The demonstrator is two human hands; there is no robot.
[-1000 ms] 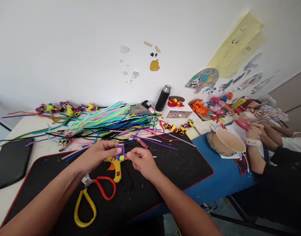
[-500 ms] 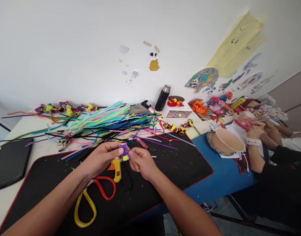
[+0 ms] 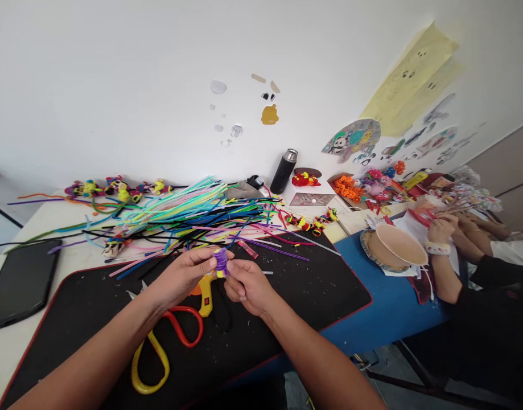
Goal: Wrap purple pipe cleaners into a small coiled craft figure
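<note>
Between my two hands, above the black mat, is a small purple and yellow piece of coiled pipe cleaner. My left hand pinches it from the left, thumb in front. My right hand is closed on its right side, thumb and index finger pressed against it. Just below my hands lies a yellow glue gun, partly covered by my left hand. Scissors with one red and one yellow handle rest on the mat beneath my left forearm, their blades partly hidden.
A big heap of coloured pipe cleaners spreads behind the mat. A tablet lies at left. A black flask and a white box stand by the wall. Right, a bowl sits near another person's hands.
The purple piece has turned slightly between my fingers, and less of its yellow end shows. My right thumb has moved a little further onto it. The view has shifted slightly.
</note>
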